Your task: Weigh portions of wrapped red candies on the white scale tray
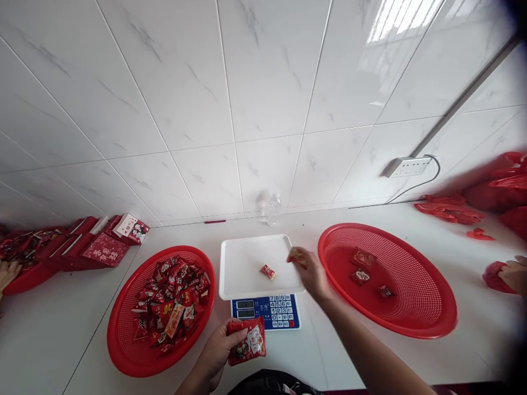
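Observation:
My left hand (pixel 218 348) is closed around the edge of a red printed snack packet (pixel 248 341), held in front of the scale's keypad. Over the right edge of the white weighing tray (pixel 242 249), my right hand (pixel 310 274) pinches a small red and gold wrapped candy (pixel 297 255). One small red wrapped candy (pixel 268 271) lies on the tray. Below the tray shows the blue panel of the digital scale (pixel 265 312). To the left, a red plastic basket (pixel 119 340) is heaped with wrapped sweets. A second red basket (pixel 428 307) on the right has a few packets at its bottom.
Red gift boxes (pixel 105 249) stand at the left beside another full red basket (pixel 24 282). Other people's hands show at the far left and far right edges. Red plastic bags (pixel 448 208) lie at the right, below a power strip (pixel 407 167). A transparent object (pixel 272 208) stands by the wall.

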The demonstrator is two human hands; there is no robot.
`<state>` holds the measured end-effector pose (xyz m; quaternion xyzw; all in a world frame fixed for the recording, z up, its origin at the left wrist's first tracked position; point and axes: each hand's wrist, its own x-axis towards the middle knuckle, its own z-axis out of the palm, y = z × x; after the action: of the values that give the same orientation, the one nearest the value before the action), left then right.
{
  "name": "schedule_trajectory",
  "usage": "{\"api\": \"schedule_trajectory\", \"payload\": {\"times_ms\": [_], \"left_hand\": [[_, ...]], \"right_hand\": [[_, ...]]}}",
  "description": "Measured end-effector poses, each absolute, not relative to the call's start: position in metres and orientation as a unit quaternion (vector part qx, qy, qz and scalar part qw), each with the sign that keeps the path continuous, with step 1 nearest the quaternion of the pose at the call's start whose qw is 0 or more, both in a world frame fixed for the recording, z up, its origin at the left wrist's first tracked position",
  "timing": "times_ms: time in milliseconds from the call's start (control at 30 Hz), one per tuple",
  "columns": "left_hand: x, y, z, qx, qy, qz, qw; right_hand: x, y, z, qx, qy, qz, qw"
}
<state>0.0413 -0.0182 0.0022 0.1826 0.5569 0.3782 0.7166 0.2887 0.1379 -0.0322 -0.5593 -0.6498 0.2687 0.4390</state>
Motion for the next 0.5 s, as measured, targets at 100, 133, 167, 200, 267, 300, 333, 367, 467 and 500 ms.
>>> {"api": "schedule_trajectory", "payload": {"times_ms": [100,133,167,200,267,300,333,367,467,500], "left_hand": [[0.04,-0.015,0.005,0.181,0.566,0.366,0.716],[0.04,-0.014,0.005,0.183,0.566,0.364,0.716],[0.041,-0.013,0.005,0.186,0.566,0.364,0.716],[0.042,-0.013,0.005,0.189,0.564,0.365,0.716],[0.044,-0.011,0.004,0.193,0.563,0.366,0.716],[0.045,-0.01,0.004,0.194,0.562,0.365,0.716],[0.047,-0.01,0.004,0.194,0.562,0.362,0.718],[0.048,-0.009,0.004,0.193,0.563,0.359,0.719],[0.051,-0.008,0.005,0.188,0.568,0.356,0.718],[0.051,-0.007,0.005,0.187,0.566,0.356,0.719]], "right_hand": [[0.356,0.135,-0.026,-0.669,-0.597,0.159,0.414],[0.375,0.133,-0.024,-0.724,-0.56,0.121,0.384],[0.389,0.13,-0.023,-0.773,-0.524,0.085,0.349],[0.398,0.128,-0.022,-0.806,-0.498,0.053,0.314],[0.396,0.122,-0.02,-0.821,-0.505,0.012,0.267],[0.385,0.12,-0.02,-0.8,-0.543,0.013,0.256],[0.368,0.117,-0.02,-0.765,-0.594,0.026,0.25],[0.347,0.115,-0.021,-0.714,-0.655,0.06,0.239],[0.274,0.112,-0.025,-0.585,-0.776,0.175,0.157],[0.253,0.112,-0.026,-0.566,-0.791,0.192,0.134]]}}
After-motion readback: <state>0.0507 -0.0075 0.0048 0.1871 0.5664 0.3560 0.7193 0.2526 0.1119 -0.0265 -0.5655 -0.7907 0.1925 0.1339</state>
